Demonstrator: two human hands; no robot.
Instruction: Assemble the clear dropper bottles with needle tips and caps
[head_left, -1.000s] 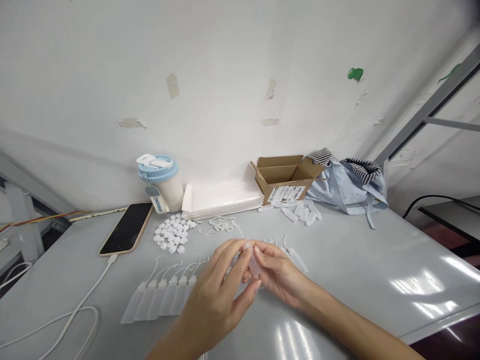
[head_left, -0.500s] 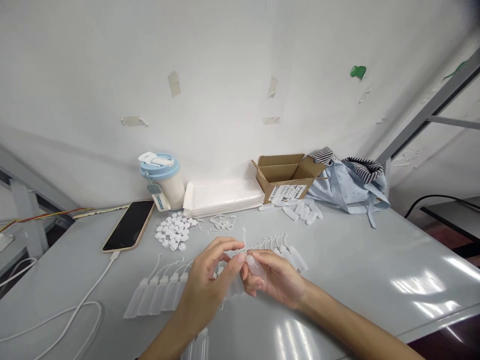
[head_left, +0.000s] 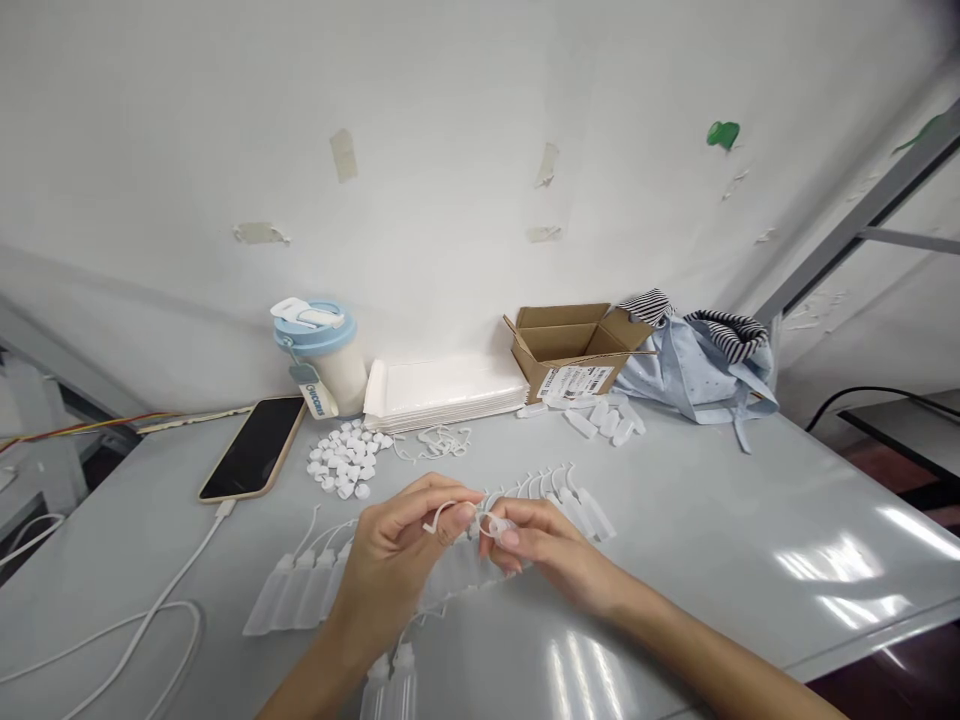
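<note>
My left hand and my right hand meet over the middle of the grey table. Between their fingertips is a small clear plastic bottle with a thin white strap curling off it to the left. The left fingers pinch the strap; the right fingers are closed round the bottle. Below and beside the hands lie rows of similar clear bottles with straps. A heap of small white caps lies further back.
A phone on a white cable, a blue-lidded cup, a stack of white trays, an open cardboard box and a light blue bag stand along the wall. Two more bottles lie at the near edge.
The strap that stood upright between my fingers half a second ago is now bent over to the left. Both hands have dropped slightly toward the rows of bottles.
</note>
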